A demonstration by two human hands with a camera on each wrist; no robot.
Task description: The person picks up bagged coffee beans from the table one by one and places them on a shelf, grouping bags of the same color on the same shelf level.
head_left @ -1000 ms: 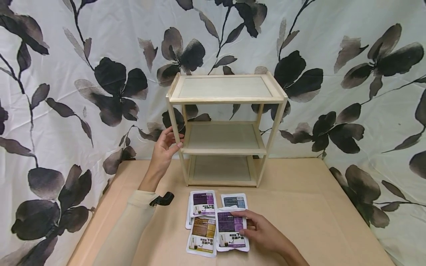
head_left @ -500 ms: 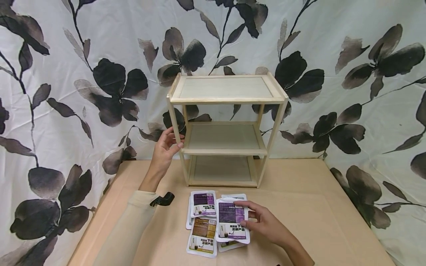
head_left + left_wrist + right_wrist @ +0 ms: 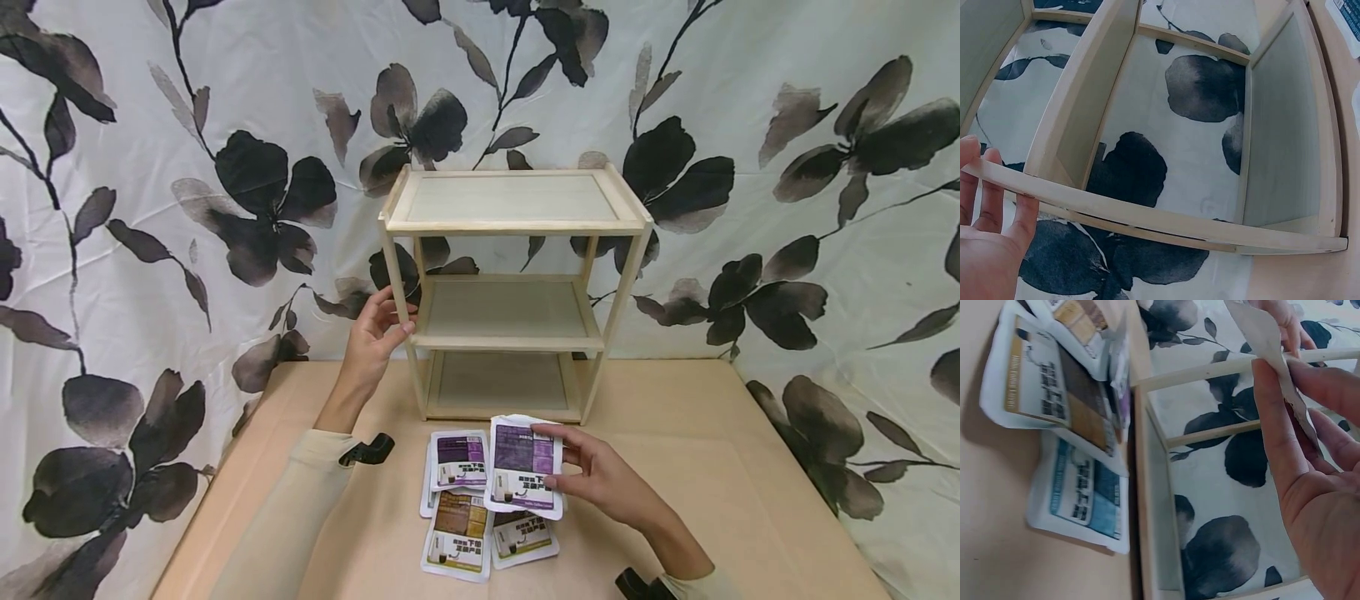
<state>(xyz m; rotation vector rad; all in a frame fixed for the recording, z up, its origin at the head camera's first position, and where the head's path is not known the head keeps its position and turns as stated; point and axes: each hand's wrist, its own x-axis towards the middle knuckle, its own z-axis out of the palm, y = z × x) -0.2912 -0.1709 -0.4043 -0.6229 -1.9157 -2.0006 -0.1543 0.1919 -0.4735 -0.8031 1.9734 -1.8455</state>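
My left hand (image 3: pixel 367 342) holds the left front post of a pale wooden three-tier shelf (image 3: pixel 517 227); in the left wrist view its fingers reach round the post (image 3: pixel 1116 209). Between thumb and fingers of my right hand (image 3: pixel 600 475) is a white-edged purple packet (image 3: pixel 517 454), raised over the other packets. The right wrist view shows this packet nearly edge-on. Below lie another purple packet (image 3: pixel 460 458), a golden-brown packet (image 3: pixel 456 533) and a dark brown packet (image 3: pixel 522 537). A blue packet (image 3: pixel 1085 494) shows in the right wrist view, hidden behind the held one in the head view.
The shelf stands at the back of a tan tabletop (image 3: pixel 697 467), with its three tiers bare. Behind it hangs a white cloth (image 3: pixel 547 100) printed with dark flowers. The packets lie just in front of the shelf's base.
My right hand has lifted the purple packet and moved it forward towards the shelf, uncovering the dark brown packet and covering the blue one. The left hand stays on the post.
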